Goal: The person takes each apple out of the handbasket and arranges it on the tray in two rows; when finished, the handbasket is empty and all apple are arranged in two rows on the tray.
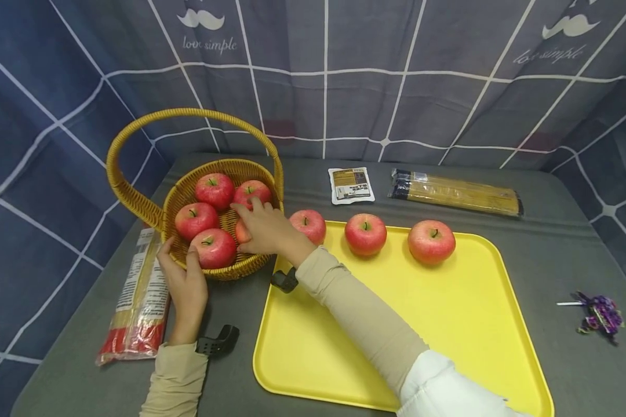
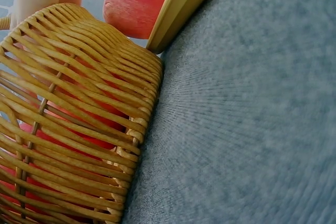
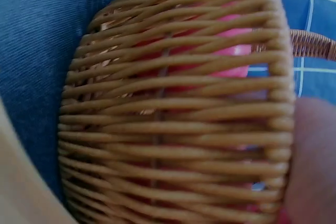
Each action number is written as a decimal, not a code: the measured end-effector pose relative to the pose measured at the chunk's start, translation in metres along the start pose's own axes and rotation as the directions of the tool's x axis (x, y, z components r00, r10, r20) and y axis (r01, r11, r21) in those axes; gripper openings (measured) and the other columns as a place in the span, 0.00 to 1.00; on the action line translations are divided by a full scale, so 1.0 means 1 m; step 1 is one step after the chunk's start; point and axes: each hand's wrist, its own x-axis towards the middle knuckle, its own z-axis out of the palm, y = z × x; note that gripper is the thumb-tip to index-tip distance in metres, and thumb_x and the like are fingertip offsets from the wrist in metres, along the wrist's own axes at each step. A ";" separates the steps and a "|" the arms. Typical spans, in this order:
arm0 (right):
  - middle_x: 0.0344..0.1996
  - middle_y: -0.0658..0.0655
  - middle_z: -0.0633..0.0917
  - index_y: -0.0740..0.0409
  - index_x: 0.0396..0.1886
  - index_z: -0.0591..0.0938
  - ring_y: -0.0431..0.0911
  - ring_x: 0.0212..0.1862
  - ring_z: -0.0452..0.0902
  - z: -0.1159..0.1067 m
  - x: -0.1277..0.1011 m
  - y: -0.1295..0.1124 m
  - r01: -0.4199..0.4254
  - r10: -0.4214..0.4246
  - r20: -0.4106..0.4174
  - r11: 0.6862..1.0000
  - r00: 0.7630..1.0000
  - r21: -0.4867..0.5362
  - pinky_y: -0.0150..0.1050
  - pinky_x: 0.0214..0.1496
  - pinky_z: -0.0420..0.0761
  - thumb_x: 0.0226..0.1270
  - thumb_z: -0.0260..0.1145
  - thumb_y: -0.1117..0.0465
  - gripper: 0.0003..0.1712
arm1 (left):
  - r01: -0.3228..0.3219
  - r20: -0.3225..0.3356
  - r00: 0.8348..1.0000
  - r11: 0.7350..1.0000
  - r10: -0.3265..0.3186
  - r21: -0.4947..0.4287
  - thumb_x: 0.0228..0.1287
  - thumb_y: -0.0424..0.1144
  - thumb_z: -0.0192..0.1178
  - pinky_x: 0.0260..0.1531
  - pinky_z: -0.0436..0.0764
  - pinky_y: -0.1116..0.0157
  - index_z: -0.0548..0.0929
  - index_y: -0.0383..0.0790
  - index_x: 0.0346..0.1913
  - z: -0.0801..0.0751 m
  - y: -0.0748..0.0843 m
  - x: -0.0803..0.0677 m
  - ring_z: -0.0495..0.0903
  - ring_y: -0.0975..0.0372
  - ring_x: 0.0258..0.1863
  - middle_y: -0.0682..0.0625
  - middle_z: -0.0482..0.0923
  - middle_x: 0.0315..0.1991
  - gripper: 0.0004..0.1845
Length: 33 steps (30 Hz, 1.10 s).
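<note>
A woven basket [image 1: 240, 171] with a tall handle stands at the table's left and holds several red apples, such as one at the back [image 1: 215, 190]. My right hand [image 1: 263, 229] reaches into it, fingers curled round a partly hidden apple [image 1: 241, 233]. Thumb inside and fingers outside, my left hand [image 1: 185, 284] grips the basket's near rim beside the front apple [image 1: 214, 248]. Three apples [image 1: 365, 233] sit in a row along the far edge of the yellow tray [image 1: 448, 324]. Both wrist views are filled by the basket wall [image 2: 73, 119] [image 3: 173, 114], with red showing through the weave.
A spaghetti packet [image 1: 135, 295] lies left of the basket, and another [image 1: 456, 194] lies behind the tray beside a small sachet [image 1: 350, 185]. A purple-wrapped lollipop [image 1: 600, 315] rests at the right. A checked curtain hangs close behind the grey table.
</note>
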 end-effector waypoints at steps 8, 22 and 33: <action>0.59 0.55 0.68 0.42 0.62 0.68 0.49 0.56 0.65 -0.009 -0.012 0.006 0.067 -0.032 -0.138 0.965 0.990 0.255 0.43 0.56 0.71 0.49 0.68 0.45 0.38 | 0.007 -0.008 1.000 1.000 -0.007 0.009 0.64 0.41 0.47 0.67 0.51 0.61 0.59 0.34 0.62 -0.001 0.000 0.001 0.55 0.56 0.66 0.41 0.58 0.64 0.25; 0.55 0.48 0.74 0.43 0.51 0.78 0.41 0.59 0.65 -0.072 -0.128 0.094 0.176 0.024 -0.455 0.904 0.890 0.391 0.43 0.55 0.71 0.41 0.75 0.48 0.32 | 0.010 0.002 1.000 1.000 -0.010 0.010 0.65 0.40 0.47 0.67 0.50 0.60 0.59 0.34 0.62 0.002 0.001 0.001 0.54 0.56 0.66 0.41 0.58 0.64 0.25; 0.52 0.53 0.74 0.50 0.50 0.79 0.29 0.53 0.62 -0.083 -0.257 0.204 -0.253 0.430 -0.519 0.891 0.739 0.378 0.24 0.46 0.58 0.38 0.77 0.60 0.33 | 0.021 0.009 1.000 1.000 -0.021 0.003 0.65 0.41 0.46 0.67 0.50 0.59 0.58 0.35 0.62 0.001 0.000 0.000 0.53 0.57 0.67 0.42 0.57 0.64 0.25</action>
